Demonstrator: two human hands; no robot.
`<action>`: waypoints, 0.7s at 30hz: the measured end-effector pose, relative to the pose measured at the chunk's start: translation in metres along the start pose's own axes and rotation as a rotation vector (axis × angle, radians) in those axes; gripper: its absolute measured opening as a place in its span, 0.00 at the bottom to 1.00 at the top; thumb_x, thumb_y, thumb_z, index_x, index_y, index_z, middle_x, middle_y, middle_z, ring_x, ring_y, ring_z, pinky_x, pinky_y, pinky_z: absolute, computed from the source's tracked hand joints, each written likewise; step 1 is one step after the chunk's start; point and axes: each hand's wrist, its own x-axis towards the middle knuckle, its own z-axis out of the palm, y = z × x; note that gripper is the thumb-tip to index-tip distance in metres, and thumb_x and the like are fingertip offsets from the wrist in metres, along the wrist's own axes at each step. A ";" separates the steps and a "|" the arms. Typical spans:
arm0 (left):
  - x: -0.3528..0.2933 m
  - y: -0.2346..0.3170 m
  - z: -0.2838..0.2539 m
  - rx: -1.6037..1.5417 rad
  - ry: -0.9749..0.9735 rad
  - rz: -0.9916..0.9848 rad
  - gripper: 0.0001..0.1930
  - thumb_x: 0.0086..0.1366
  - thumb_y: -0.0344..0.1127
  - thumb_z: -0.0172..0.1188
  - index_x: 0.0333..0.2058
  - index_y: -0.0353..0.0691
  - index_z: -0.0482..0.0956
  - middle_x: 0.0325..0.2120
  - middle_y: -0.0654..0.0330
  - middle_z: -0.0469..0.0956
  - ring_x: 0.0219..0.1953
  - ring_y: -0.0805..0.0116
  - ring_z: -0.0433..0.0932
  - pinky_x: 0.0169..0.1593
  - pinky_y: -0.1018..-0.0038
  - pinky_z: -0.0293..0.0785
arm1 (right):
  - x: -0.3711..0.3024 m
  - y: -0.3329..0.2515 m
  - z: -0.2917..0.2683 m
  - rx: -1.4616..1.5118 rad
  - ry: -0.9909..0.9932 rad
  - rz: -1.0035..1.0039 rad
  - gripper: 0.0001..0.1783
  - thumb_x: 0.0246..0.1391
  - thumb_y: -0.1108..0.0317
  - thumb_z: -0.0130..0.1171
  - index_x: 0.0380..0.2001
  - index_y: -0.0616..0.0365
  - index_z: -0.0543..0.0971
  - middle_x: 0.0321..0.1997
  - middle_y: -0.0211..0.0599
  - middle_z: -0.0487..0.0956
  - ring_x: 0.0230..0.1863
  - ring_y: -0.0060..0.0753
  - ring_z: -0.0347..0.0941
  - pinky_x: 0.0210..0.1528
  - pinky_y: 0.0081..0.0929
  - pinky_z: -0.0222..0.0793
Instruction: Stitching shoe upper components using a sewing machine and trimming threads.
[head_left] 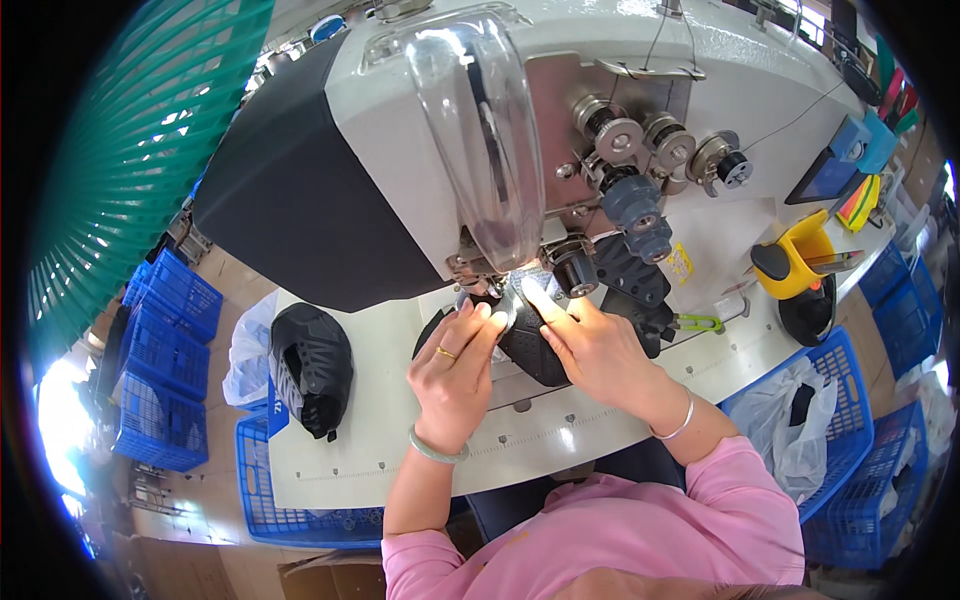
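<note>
A black shoe upper (527, 350) lies under the needle area of a large white and black sewing machine (400, 130). My left hand (455, 365) presses on its left side, fingers bent, a ring on one finger and a pale bangle at the wrist. My right hand (590, 345) rests on its right side, index finger stretched toward the presser foot (515, 285). Both hands hold the piece flat on the white machine table (400, 440).
A second black shoe upper (310, 365) lies at the table's left. Blue plastic crates (165, 370) stand on the floor left and right, some with clear bags. A yellow holder (800, 255), green snips (695, 322) and thread tension knobs (640, 210) sit to the right.
</note>
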 end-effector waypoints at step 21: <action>0.009 -0.022 -0.004 -0.026 -0.074 0.100 0.13 0.50 0.17 0.61 0.35 0.34 0.83 0.38 0.55 0.81 0.43 0.55 0.82 0.51 0.66 0.80 | 0.005 -0.016 0.020 -0.067 0.072 0.085 0.21 0.60 0.60 0.55 0.54 0.55 0.73 0.29 0.44 0.71 0.20 0.44 0.75 0.21 0.36 0.72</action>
